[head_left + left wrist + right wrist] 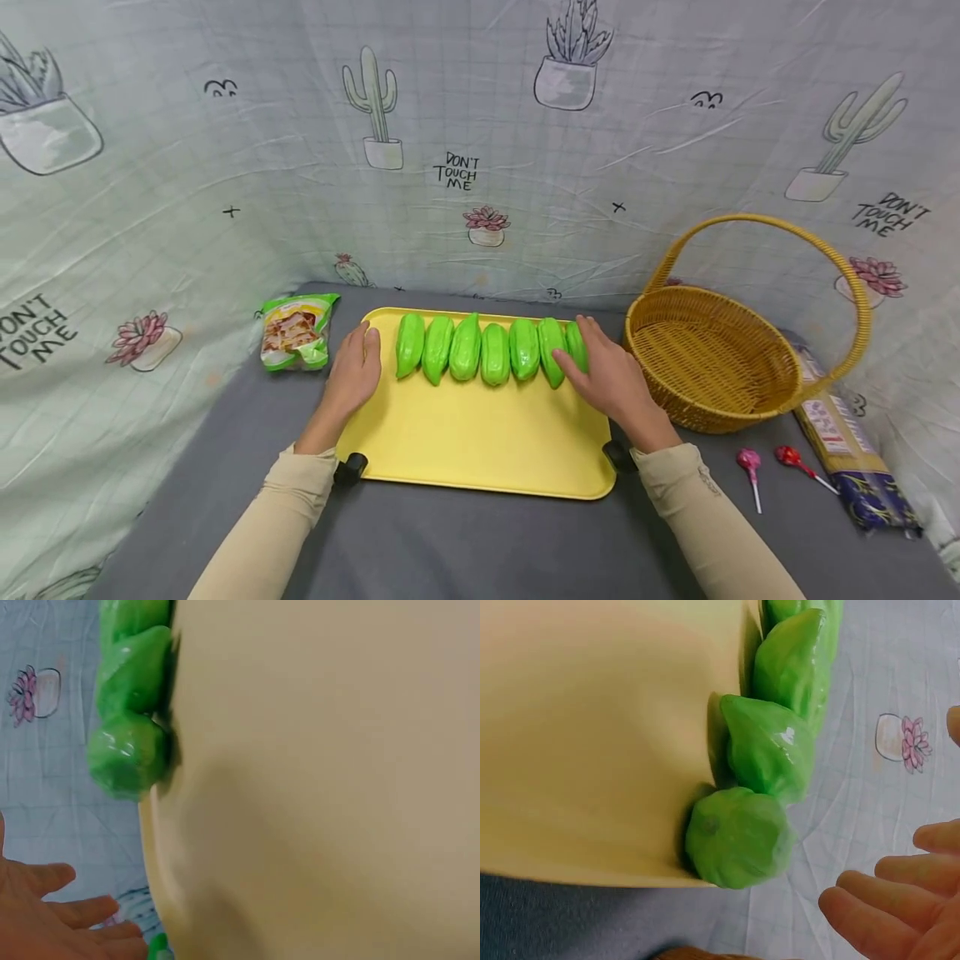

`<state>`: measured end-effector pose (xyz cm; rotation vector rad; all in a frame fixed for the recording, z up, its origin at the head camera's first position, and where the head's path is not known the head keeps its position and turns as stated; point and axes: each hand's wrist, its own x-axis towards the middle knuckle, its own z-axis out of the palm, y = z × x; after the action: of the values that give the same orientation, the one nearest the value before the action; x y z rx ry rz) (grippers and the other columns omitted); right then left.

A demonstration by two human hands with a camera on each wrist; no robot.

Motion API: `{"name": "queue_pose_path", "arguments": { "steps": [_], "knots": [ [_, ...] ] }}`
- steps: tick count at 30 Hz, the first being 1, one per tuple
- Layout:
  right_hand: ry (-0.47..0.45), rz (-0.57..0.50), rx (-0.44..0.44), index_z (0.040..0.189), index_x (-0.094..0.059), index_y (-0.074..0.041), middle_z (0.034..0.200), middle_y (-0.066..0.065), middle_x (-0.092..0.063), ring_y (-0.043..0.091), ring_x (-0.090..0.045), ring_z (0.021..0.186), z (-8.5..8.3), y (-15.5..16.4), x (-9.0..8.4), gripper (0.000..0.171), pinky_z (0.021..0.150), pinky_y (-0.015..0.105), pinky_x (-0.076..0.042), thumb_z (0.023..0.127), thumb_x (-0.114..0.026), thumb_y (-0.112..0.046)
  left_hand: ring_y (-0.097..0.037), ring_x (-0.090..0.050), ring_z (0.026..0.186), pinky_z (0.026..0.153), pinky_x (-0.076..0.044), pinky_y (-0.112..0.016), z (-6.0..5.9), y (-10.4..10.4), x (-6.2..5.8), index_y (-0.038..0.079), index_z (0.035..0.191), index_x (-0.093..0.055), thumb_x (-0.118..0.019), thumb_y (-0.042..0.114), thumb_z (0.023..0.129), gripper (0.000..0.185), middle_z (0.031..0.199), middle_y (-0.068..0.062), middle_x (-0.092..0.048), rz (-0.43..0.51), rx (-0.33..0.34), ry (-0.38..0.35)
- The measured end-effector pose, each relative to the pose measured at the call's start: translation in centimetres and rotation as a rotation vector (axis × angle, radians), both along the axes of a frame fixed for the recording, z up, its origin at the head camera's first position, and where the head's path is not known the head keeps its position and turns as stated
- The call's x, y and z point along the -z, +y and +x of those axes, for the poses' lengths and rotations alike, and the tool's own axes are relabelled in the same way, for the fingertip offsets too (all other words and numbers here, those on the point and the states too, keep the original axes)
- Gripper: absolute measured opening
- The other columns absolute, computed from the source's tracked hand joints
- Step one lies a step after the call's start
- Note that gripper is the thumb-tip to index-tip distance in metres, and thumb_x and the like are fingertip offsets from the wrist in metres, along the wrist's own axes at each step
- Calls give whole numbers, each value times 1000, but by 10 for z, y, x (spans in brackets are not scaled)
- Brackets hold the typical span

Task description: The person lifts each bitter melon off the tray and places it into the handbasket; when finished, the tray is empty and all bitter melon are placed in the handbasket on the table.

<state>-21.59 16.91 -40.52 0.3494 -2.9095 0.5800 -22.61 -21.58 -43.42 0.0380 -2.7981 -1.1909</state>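
A row of several shiny green ridged fruits [495, 354] lies along the far side of a yellow tray [480, 442]. My left hand [354, 371] is at the tray's left rim, fingers extended, apart from the leftmost fruit [127, 754]. At the other end, my right hand [609, 371] overlaps the far right corner of the tray in the head view. Its thumb points inward across the last green fruit [739, 836], which it partly hides. In the right wrist view the fingers [881, 904] are straight, with a gap between them and that fruit.
A yellow wicker basket [637, 379] with a tall handle stands to the right of the tray. Beyond it lie two lollipops [749, 460] and a long printed packet [862, 483]. A green snack bag [297, 333] sits at the back left, near the patterned cloth backdrop [480, 125].
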Motion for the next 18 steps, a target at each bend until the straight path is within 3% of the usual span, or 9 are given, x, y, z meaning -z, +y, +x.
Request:
{"name": "queue_pose_path", "arguments": {
  "steps": [3,7,15,18],
  "knots": [
    [-23,-18,-1,160,-27,1,161,31,-34,46,-71,89,-3,-1,2,81,73,55,-58,103,-54,-49,-46,-22,154,125,-20,-63,-5,-3,5,-2,161,-24,-13,49,110,73,164,-28,-27,-4,-55,4],
    [-58,-44,8,160,-28,2,161,31,-34,52,-61,120,-8,-2,6,79,97,63,-53,104,-54,-47,-46,-29,151,123,-25,-63,-11,-4,11,-2,158,-31,-15,45,110,68,161,-28,-33,-19,-133,15],
    [-133,-46,45,160,-26,2,163,32,-28,53,-60,120,-20,-9,8,76,101,65,-50,105,-54,-42,-48,-29,150,122,-25,-65,-23,-4,7,0,159,-29,-15,43,109,68,162,-29,-32,45,-186,-98],
    [-140,-33,64,161,-26,1,163,31,-28,53,-63,114,-22,-9,8,76,96,64,-53,105,-55,-41,-48,-31,149,121,-27,-64,-27,-3,6,-1,159,-28,-17,43,109,68,161,-29,-33,72,-194,-131]
  ]
}}
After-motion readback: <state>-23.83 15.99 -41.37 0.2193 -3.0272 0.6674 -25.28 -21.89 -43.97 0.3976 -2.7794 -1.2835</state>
